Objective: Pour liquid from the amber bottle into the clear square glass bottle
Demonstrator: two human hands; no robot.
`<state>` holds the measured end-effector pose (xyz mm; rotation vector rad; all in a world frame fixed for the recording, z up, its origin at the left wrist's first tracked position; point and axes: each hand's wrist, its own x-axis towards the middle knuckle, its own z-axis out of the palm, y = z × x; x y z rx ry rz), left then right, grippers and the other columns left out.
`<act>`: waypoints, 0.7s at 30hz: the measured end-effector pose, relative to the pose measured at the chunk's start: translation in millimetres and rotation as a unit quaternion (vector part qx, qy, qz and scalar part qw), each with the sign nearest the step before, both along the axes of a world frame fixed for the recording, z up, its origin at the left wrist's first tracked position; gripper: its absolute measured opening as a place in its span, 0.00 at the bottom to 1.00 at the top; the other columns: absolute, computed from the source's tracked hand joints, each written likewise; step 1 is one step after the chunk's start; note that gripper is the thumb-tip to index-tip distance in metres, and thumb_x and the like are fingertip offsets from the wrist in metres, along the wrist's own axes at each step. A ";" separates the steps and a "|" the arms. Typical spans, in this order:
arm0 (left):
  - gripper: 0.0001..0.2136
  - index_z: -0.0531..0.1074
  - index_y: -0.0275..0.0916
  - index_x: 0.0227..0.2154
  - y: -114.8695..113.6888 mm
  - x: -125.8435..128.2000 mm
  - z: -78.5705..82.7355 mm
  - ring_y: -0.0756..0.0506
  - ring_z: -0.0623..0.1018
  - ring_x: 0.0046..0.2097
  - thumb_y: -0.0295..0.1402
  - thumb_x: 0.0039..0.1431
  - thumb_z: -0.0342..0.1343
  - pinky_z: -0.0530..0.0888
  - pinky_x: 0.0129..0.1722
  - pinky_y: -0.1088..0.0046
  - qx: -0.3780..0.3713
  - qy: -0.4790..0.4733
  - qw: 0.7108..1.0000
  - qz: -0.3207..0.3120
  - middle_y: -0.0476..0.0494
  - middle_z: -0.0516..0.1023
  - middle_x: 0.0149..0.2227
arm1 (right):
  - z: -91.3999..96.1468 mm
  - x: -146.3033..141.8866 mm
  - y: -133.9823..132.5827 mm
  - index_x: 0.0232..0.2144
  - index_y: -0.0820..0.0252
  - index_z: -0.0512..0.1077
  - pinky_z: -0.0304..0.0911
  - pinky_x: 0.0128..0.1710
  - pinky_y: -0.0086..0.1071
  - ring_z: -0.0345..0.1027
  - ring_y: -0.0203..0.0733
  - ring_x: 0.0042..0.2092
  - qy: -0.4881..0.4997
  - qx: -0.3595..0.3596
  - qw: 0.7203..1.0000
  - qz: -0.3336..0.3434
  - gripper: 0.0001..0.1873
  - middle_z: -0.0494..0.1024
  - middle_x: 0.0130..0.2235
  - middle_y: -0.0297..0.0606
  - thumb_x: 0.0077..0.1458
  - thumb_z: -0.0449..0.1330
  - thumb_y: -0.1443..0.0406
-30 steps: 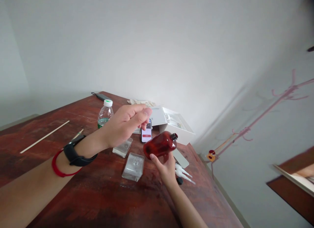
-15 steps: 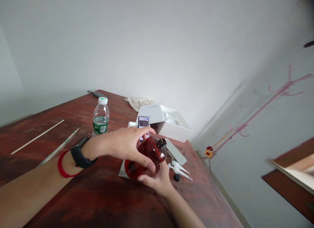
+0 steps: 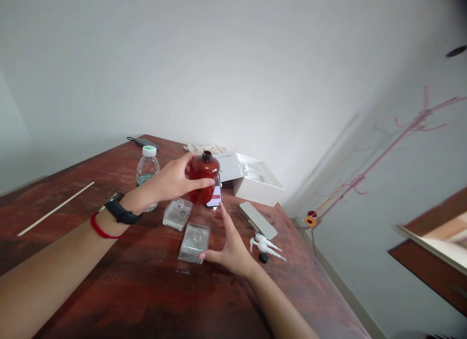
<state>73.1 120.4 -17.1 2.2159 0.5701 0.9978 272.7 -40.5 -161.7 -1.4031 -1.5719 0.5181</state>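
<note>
Amber bottle (image 3: 205, 171) upright in the left hand (image 3: 173, 179), its mouth uncovered

The bottle is over the middle of the desk (image 3: 120, 290), partly covering the phone (image 3: 216, 197) in this view; whether its base touches the wood cannot be told. The left grip is wrapped around the body from the side, thumb across the near face. That hold looks sound for something round and slick: best keep the neck vertical, the pressure even, and let the base meet any surface flat and well clear of the phone. The right hand (image 3: 233, 254) is spread, thumb and index wide apart with nothing between them, its thumb at the corner of the nearer clear block (image 3: 194, 242) (touching or not, I can't say). Held near like that, it could steady the base should the bottle tip.

Whether there is liquid in the amber bottle doesn't show. The farther clear block (image 3: 177, 214) lies just beside the nearer one. To the left, behind the forearm, a water bottle (image 3: 148, 169) wears its white cap; its level is mostly hidden. Off to the right are a black cap (image 3: 263, 257), white pump heads (image 3: 268, 246) and a grey slab (image 3: 258, 220). Beyond, the white box (image 3: 257, 193) stands open, with white items inside too small to identify.
</note>
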 end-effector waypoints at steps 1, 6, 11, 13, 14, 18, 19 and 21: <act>0.30 0.72 0.39 0.55 6.3 0.8 -3.2 0.35 0.82 0.51 0.52 0.56 0.68 0.76 0.54 0.56 -0.008 -0.012 1.000 0.014 0.36 0.83 0.53 | -0.5 -0.3 0.4 0.77 0.47 0.44 0.48 0.73 0.63 0.53 0.65 0.74 -0.005 -0.019 1.000 0.000 0.75 0.57 0.75 0.50 0.38 0.81 0.48; 0.29 0.72 0.37 0.53 19.7 0.3 -8.6 0.34 0.82 0.52 0.53 0.58 0.67 0.76 0.55 0.56 -0.021 -0.009 0.997 0.076 0.34 0.82 0.53 | 0.8 -2.5 -0.6 0.74 0.51 0.53 0.51 0.72 0.60 0.57 0.65 0.72 -0.041 -0.095 0.995 0.008 0.71 0.62 0.72 0.52 0.34 0.82 0.47; 0.28 0.73 0.39 0.53 21.7 -0.4 -6.6 0.36 0.83 0.49 0.54 0.58 0.66 0.78 0.52 0.59 -0.024 -0.012 0.994 0.102 0.38 0.83 0.51 | 9.2 -6.6 -1.5 0.64 0.56 0.69 0.59 0.67 0.55 0.64 0.61 0.66 -0.105 -0.133 0.986 0.003 0.54 0.71 0.63 0.50 0.36 0.82 0.51; 0.28 0.74 0.40 0.52 22.9 -0.8 -6.9 0.36 0.83 0.48 0.55 0.58 0.67 0.77 0.52 0.60 -0.019 -0.011 0.993 0.114 0.38 0.84 0.50 | 11.9 -8.9 -1.6 0.60 0.58 0.72 0.62 0.65 0.52 0.67 0.59 0.63 -0.116 -0.140 0.983 -0.008 0.48 0.73 0.60 0.50 0.38 0.81 0.53; 0.28 0.74 0.41 0.52 23.5 -1.2 -7.1 0.36 0.83 0.48 0.56 0.57 0.67 0.77 0.52 0.59 -0.016 -0.008 0.993 0.120 0.38 0.84 0.50 | 12.6 -9.9 -1.5 0.58 0.58 0.72 0.63 0.64 0.51 0.68 0.58 0.62 -0.118 -0.142 0.983 -0.012 0.45 0.74 0.59 0.49 0.39 0.81 0.54; 0.30 0.74 0.41 0.52 24.8 -3.3 -6.9 0.35 0.83 0.49 0.59 0.56 0.66 0.77 0.53 0.58 -0.009 -0.010 0.992 0.128 0.38 0.84 0.50 | 11.2 -12.4 -1.1 0.56 0.57 0.72 0.66 0.61 0.48 0.72 0.56 0.57 -0.111 -0.134 0.985 -0.017 0.42 0.76 0.55 0.46 0.40 0.80 0.56; 0.30 0.75 0.41 0.51 24.7 -3.8 -6.5 0.35 0.83 0.49 0.59 0.56 0.66 0.77 0.53 0.58 -0.008 -0.012 0.992 0.126 0.39 0.84 0.50 | 10.1 -12.6 -0.9 0.56 0.57 0.72 0.66 0.60 0.48 0.73 0.56 0.57 -0.107 -0.129 0.986 -0.018 0.41 0.76 0.55 0.45 0.40 0.80 0.56; 0.30 0.75 0.41 0.51 23.8 -4.5 -5.1 0.36 0.83 0.48 0.58 0.56 0.66 0.77 0.53 0.59 -0.008 -0.011 0.992 0.123 0.39 0.84 0.50 | 8.2 -12.4 -0.7 0.55 0.55 0.72 0.66 0.59 0.48 0.74 0.56 0.55 -0.096 -0.115 0.989 -0.021 0.40 0.77 0.54 0.44 0.40 0.80 0.57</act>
